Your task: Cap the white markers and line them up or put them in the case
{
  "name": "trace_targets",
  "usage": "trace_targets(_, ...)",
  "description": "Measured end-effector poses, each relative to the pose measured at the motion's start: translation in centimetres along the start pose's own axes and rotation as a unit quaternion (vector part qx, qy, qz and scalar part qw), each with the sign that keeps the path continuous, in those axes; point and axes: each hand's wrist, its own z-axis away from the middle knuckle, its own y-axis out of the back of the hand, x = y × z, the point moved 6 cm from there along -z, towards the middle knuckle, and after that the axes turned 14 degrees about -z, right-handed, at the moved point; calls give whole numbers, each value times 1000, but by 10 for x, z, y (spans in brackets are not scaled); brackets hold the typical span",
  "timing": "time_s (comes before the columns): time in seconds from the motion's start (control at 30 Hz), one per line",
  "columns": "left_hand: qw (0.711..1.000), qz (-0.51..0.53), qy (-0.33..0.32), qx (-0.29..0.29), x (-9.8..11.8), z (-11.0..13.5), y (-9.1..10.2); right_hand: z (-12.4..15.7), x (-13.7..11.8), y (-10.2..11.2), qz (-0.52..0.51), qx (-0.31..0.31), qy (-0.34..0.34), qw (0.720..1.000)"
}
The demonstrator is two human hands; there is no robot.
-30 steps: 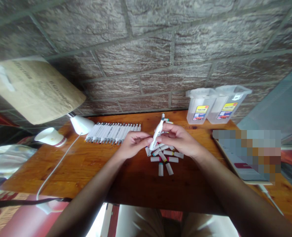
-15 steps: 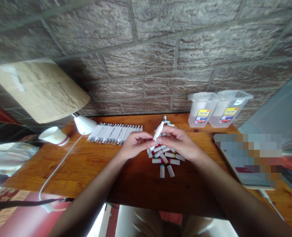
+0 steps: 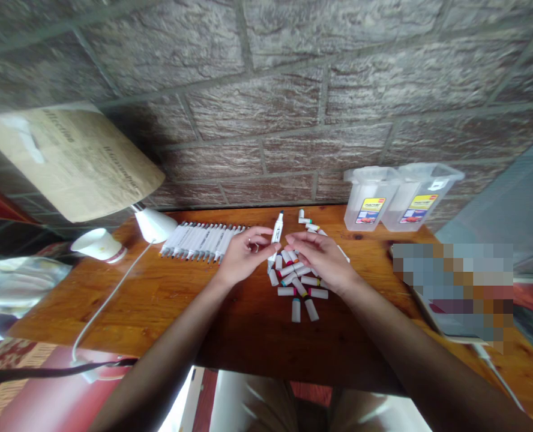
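Observation:
My left hand (image 3: 243, 255) grips a white marker pen (image 3: 277, 231) between thumb and fingers, upright and slightly tilted, its dark tip at the top. Just right of the pen is my right hand (image 3: 327, 258), apart from it. Its thumb and fingertips come together in a pinch, and what lies between them, if anything, cannot be made out. Below and between the hands lie several short white marker caps (image 3: 296, 310) with coloured ends, partly hidden by my right hand. Left of my left hand, a row of white markers (image 3: 198, 240) lies side by side.
Two clear plastic containers (image 3: 365, 210) stand at the back right against the brick wall (image 3: 284, 120). A lamp (image 3: 153, 225) and a paper cup (image 3: 99, 246) are on the left, with a white cable (image 3: 108, 303) crossing the wooden table (image 3: 149, 306). A blurred-out flat object (image 3: 451, 294) lies at the right.
My right hand has let go of the marker and drawn slightly right. The marker has shifted left and stands more upright in my left hand.

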Motion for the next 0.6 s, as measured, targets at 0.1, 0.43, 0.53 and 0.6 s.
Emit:
trace_targets(0.1, 998, -46, 31, 36, -13, -4, 12, -2, -1, 5, 5, 27, 3, 1000)
trace_targets(0.43, 998, 17, 53, 13, -16, -6, 14, 1, -5, 6, 27, 36, 3, 999)
trace_targets(0.53, 992, 105, 54, -40, -7, -2, 8, 2, -12, 6, 91, 15, 69, 993)
trace_targets(0.6, 986, 145, 46, -69, -1, 1, 4, 6, -22, 3, 173, 5, 166, 971)
